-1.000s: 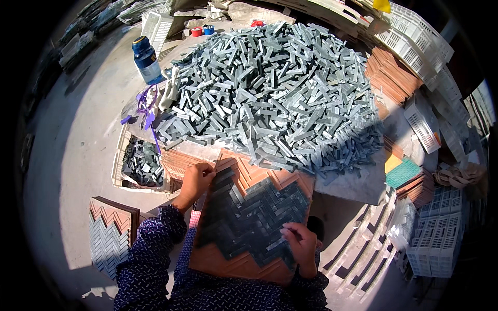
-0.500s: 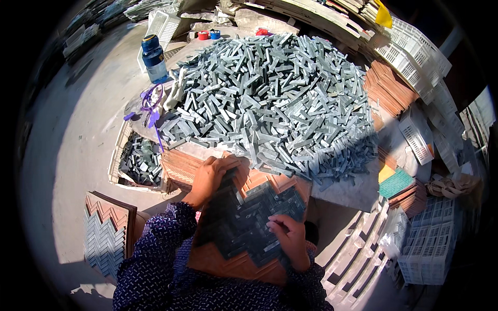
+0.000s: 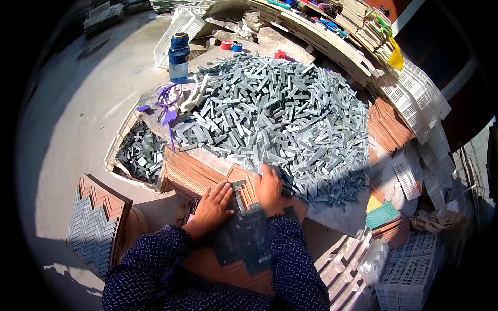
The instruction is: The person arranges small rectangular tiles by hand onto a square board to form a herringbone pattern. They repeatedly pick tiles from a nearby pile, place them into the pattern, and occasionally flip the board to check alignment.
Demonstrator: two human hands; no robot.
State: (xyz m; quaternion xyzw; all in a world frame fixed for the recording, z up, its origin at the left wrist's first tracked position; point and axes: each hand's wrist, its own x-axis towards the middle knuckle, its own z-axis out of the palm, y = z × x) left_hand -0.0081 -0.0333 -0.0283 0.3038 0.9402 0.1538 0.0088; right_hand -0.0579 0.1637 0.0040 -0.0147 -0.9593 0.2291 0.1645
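An orange herringbone tray [image 3: 224, 270], tilted before me, is largely filled with dark stone strips [image 3: 239, 236]. Several bare orange slots [image 3: 248, 195] show near its far edge. My left hand [image 3: 213, 208] lies open on the tray's left part, fingers stretched over the strips. My right hand [image 3: 268, 191] is closed at the tray's far edge, where the big heap of grey stone strips [image 3: 280, 114] begins. Its fingertips point into the heap, and what they pinch, if anything, is hidden.
Orange trays [image 3: 189, 171] are stacked beyond my left hand, beside a crate of dark pieces [image 3: 141, 155]. A filled tray [image 3: 93, 223] leans at the left. A blue bottle [image 3: 179, 58] and purple ties [image 3: 168, 106] stand left of the heap. White crates [image 3: 407, 272] sit at the right.
My right hand has gone from over the tray's right part up to the heap's near edge. The left hand has come down from the far edge and now lies flat on the strips.
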